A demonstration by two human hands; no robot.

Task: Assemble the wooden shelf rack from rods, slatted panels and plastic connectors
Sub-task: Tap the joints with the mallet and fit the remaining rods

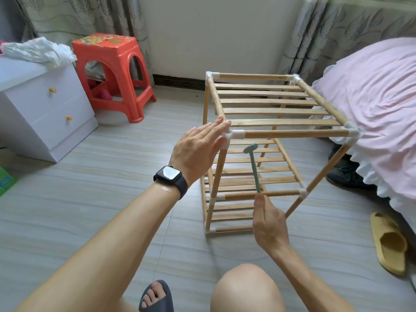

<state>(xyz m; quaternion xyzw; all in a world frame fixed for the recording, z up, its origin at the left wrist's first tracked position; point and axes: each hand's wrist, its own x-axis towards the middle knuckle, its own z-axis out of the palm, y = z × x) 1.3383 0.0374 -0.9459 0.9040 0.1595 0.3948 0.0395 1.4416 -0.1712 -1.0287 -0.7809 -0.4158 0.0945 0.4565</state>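
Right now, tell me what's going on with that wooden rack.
A person is working on the wooden rack, which stands upright on the floor beside the bed, slatted panels in place. The left hand is open, fingers straight, at the white connector on the near top corner. The right hand grips a small green hammer by its handle, head up just below that corner, probably to tap joints tight.
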